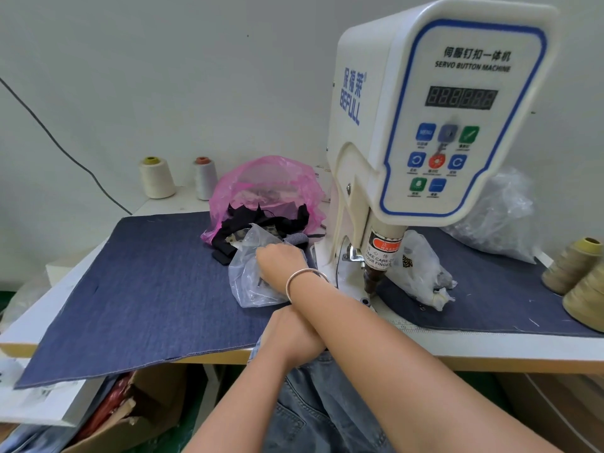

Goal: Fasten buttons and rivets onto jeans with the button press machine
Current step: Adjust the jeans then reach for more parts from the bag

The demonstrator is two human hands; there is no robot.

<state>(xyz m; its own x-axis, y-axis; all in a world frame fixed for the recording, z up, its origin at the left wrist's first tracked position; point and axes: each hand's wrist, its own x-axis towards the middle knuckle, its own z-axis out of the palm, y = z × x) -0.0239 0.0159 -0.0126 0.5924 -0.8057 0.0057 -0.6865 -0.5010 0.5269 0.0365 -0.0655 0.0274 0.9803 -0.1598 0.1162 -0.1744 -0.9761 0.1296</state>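
**Desk:** Who is reaching where, at the white servo button press machine [425,125]?

**Photographer:** The arms cross. The right hand [277,261], a silver bangle [305,279] on its wrist, reaches leftward over the left forearm into a clear crumpled plastic bag of small metal fasteners [251,282] lying on the blue denim cloth [147,282] covering the table. Its fingers are buried in the bag; whether they pinch a button cannot be told.

**Desk:** And the other hand?

**Photographer:** The left hand [291,338] sits at the table's near edge, on the faded light-blue jeans [313,403], mostly hidden under the right forearm. Its hold cannot be made out.

**Desk:** How do the jeans lie?

**Photographer:** They hang from the table edge down toward the person's lap, long axis running toward the camera, top end pointing at the machine. The left hand is the nearer to them.

**Desk:** What does the next move turn on?

**Photographer:** Likely this: the press's dark punch tip [372,282] stands to the right of the bag and just beyond the jeans' top edge, so a fastener would travel rightward, the denim forward.
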